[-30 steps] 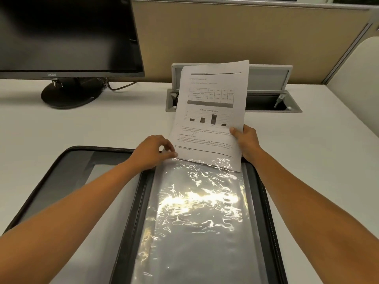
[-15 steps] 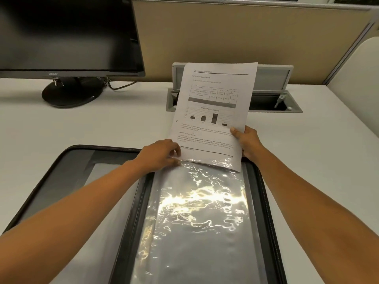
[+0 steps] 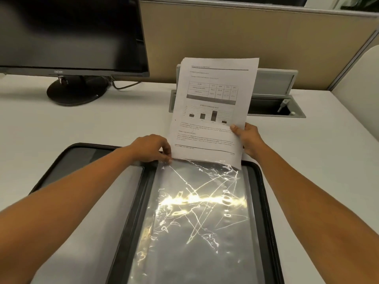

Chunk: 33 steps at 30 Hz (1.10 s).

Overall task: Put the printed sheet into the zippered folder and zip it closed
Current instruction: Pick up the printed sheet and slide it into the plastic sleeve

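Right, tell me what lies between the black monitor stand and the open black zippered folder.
Head view: between the round black monitor stand and the black zippered folder lies only bare white desk.

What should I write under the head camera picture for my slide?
Right hand feeds a printed sheet into the open zippered folder's clear plastic sleeve, held by the left hand.
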Tool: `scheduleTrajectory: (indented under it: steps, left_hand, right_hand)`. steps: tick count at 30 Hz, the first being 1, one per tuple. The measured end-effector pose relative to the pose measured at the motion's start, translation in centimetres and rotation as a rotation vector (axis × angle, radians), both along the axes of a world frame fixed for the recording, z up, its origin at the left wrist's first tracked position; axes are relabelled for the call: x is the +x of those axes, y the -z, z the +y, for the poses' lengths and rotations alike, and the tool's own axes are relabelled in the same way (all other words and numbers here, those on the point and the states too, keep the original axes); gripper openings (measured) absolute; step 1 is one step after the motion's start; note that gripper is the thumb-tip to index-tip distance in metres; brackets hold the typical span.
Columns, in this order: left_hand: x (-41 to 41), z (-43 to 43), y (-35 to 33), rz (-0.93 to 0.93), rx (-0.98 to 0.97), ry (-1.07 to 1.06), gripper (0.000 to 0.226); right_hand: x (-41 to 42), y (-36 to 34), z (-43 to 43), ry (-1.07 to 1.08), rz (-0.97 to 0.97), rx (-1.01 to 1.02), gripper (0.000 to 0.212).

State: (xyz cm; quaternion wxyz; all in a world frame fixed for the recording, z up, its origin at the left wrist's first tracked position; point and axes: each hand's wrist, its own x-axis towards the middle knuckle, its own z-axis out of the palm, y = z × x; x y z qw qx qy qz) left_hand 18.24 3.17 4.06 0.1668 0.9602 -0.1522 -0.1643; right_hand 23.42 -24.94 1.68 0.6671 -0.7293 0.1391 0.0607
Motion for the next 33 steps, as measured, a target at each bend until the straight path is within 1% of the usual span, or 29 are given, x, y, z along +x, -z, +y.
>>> scheduleTrajectory:
  steps: [3, 6, 9, 14, 15, 17, 18, 19, 20, 21, 23, 24, 29, 33]
  left_hand:
    - [0.4, 0.7, -0.3, -0.017, 0.018, 0.025, 0.019]
    - [0.9, 1.3, -0.5, 0.017, 0.019, 0.051, 0.018]
    - [1.3, 1.3, -0.6, 0.06, -0.079, 0.048, 0.016]
    - [1.0, 1.4, -0.3, 0.116, -0.246, -0.025, 0.011]
    - [1.0, 1.3, -0.2, 0.096, -0.278, -0.058, 0.01]
    - [1.2, 1.2, 0.5, -0.021, -0.354, -0.196, 0.015]
    - [1.5, 1.1, 0.9, -0.086, -0.412, -0.315, 0.022]
    - [1.6, 0.9, 1.1, -0.106, -0.496, -0.457, 0.028]
    - [1.7, 0.7, 1.3, -0.07, -0.6, -0.582, 0.033]
    - [1.8, 0.4, 1.5, 0.01, -0.709, -0.669, 0.038]
    - [2.0, -0.3, 2.0, 0.182, -0.865, -0.749, 0.048]
    - [2.0, -0.5, 2.1, 0.225, -0.902, -0.765, 0.05]
    - [2.3, -1.0, 2.1, 0.246, -1.021, -0.85, 0.047]
    - [2.0, -0.6, 1.7, 0.363, -0.977, -0.737, 0.037]
  right_hand:
    - [0.0, 0.2, 0.1, -0.029, 0.009, -0.004, 0.027]
    - [-0.1, 0.4, 0.2, -0.057, 0.032, -0.021, 0.025]
    - [-0.4, 0.5, 0.7, -0.096, 0.029, -0.043, 0.028]
    - [-0.9, 0.6, 1.7, -0.118, 0.03, -0.056, 0.03]
    - [-1.0, 0.7, 1.9, -0.119, 0.037, -0.067, 0.031]
    - [-1.2, 1.0, 2.1, -0.111, 0.06, -0.072, 0.033]
    - [-1.4, 1.0, 2.2, -0.104, 0.074, -0.057, 0.033]
    - [-1.5, 1.1, 2.2, -0.097, 0.09, -0.032, 0.034]
    - [-1.7, 1.2, 2.3, -0.093, 0.107, -0.002, 0.034]
    - [-1.9, 1.2, 2.2, -0.092, 0.125, 0.032, 0.035]
    - [-2.3, 1.2, 2.1, -0.109, 0.16, 0.102, 0.037]
    - [-2.4, 1.2, 1.9, -0.126, 0.173, 0.128, 0.036]
    - [-2.6, 0.9, 0.3, -0.263, 0.232, 0.139, 0.037]
    - [-2.3, 0.7, -0.3, -0.351, 0.238, 0.13, 0.038]
